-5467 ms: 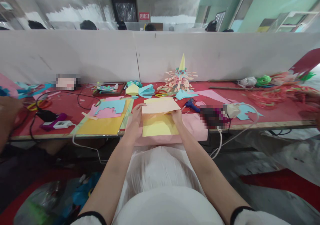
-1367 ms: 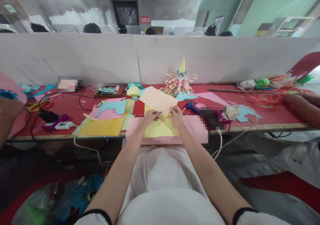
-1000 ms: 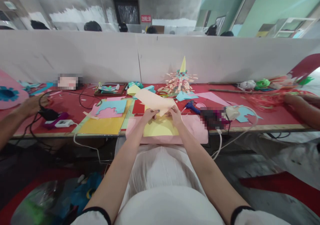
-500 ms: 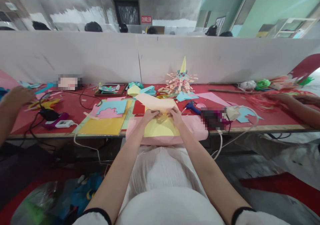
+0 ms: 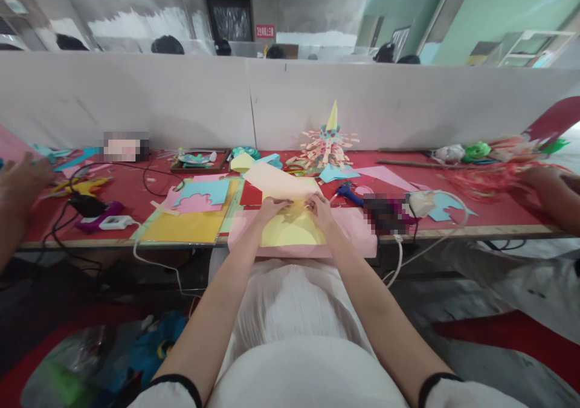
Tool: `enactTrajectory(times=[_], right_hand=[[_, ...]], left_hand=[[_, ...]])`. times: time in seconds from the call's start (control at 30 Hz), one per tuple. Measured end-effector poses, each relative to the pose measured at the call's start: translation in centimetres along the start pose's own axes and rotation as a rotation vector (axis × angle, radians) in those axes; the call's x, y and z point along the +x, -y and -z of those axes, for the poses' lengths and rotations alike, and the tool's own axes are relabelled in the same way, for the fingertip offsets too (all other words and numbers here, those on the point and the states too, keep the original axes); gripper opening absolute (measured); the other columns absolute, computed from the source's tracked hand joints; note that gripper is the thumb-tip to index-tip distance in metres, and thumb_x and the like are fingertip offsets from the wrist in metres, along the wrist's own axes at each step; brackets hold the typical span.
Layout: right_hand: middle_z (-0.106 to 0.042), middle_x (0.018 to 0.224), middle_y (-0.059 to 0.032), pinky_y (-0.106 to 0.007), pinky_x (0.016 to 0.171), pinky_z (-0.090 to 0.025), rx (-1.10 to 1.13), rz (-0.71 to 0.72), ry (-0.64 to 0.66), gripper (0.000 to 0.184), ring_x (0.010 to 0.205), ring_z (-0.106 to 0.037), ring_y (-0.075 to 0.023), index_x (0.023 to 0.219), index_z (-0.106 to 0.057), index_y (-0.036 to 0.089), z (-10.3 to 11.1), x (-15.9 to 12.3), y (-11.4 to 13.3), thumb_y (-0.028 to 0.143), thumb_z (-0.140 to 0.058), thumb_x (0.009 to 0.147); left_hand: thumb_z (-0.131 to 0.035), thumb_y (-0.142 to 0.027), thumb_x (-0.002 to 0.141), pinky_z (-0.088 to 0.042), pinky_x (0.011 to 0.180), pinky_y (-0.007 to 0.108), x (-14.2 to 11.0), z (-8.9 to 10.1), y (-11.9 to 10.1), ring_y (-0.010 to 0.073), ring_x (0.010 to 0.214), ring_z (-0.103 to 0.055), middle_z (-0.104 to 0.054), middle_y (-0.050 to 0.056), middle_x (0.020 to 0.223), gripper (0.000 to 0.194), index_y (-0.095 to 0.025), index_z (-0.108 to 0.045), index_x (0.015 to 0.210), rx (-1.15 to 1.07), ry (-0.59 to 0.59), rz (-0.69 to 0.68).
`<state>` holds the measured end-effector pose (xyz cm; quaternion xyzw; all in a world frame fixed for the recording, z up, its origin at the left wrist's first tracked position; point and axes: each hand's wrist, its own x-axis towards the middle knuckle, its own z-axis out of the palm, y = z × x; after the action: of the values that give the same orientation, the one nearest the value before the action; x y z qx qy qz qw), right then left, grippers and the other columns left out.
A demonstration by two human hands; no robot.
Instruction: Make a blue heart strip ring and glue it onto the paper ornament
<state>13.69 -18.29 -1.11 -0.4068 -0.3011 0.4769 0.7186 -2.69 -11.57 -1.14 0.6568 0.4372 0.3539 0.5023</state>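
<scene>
My left hand (image 5: 275,207) is closed with its fingertips at the lower edge of a pale cream sheet of paper (image 5: 278,181), which curls up and away from me. On the other side of that sheet, my right hand (image 5: 319,207) pinches its edge, fingers bent. Beneath both hands lies a yellow sheet of paper (image 5: 292,234), partly shaded by them. A larger pink sheet (image 5: 351,229) spreads under the yellow one and reaches over the table's front edge. The fingertips are small and partly hidden.
On the red table (image 5: 290,159) stands a fringed paper cone (image 5: 329,145). To the right is a blue glue gun (image 5: 350,194); to the left, cut blue paper (image 5: 203,193) on yellow sheets. Cables hang off the front edge. Co-workers' hands (image 5: 25,178) work at both sides.
My hands stay almost in place, while the cream sheet between them shifts and bulges slightly. At the far left, a co-worker's hand turns and moves left; the right-hand co-worker's hands shift too.
</scene>
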Motion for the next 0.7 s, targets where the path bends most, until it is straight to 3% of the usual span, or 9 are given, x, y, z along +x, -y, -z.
enactTrajectory(times=[0.3, 0.6, 0.7], right_hand=[[-0.051, 0.054, 0.0071, -0.018, 0.04, -0.041, 0.021, 0.013, -0.021, 0.025, 0.046, -0.054, -0.0077, 0.063, -0.046, 0.022, 0.25, 0.39, -0.14, 0.031, -0.069, 0.059], [-0.054, 0.057, 0.0067, -0.017, 0.039, -0.041, 0.152, 0.0, -0.012, 0.023, 0.048, -0.053, -0.0067, 0.067, -0.05, 0.022, 0.6, 0.46, 0.03, 0.033, -0.069, 0.061], [-0.055, 0.058, 0.0065, -0.017, 0.038, -0.041, 0.151, -0.011, -0.016, 0.021, 0.048, -0.054, -0.0067, 0.068, -0.051, 0.022, 0.66, 0.49, 0.13, 0.032, -0.069, 0.063]], left_hand=[[-0.071, -0.025, 0.063, -0.05, 0.074, 0.027, -0.1, -0.24, -0.18, 0.0203, 0.088, -0.065, -0.071, 0.009, 0.098, 0.026, -0.014, -0.072, 0.087, 0.043, -0.093, -0.145], [-0.066, -0.019, 0.066, -0.049, 0.074, 0.029, 0.06, -0.15, -0.21, 0.0226, 0.09, -0.064, -0.072, 0.006, 0.091, 0.019, -0.015, -0.072, 0.083, 0.068, -0.227, -0.123], [-0.067, -0.021, 0.066, -0.049, 0.078, 0.03, 0.66, -0.04, 0.13, 0.0231, 0.095, -0.063, -0.072, 0.006, 0.094, 0.023, -0.016, -0.072, 0.087, 0.045, -0.222, -0.092]])
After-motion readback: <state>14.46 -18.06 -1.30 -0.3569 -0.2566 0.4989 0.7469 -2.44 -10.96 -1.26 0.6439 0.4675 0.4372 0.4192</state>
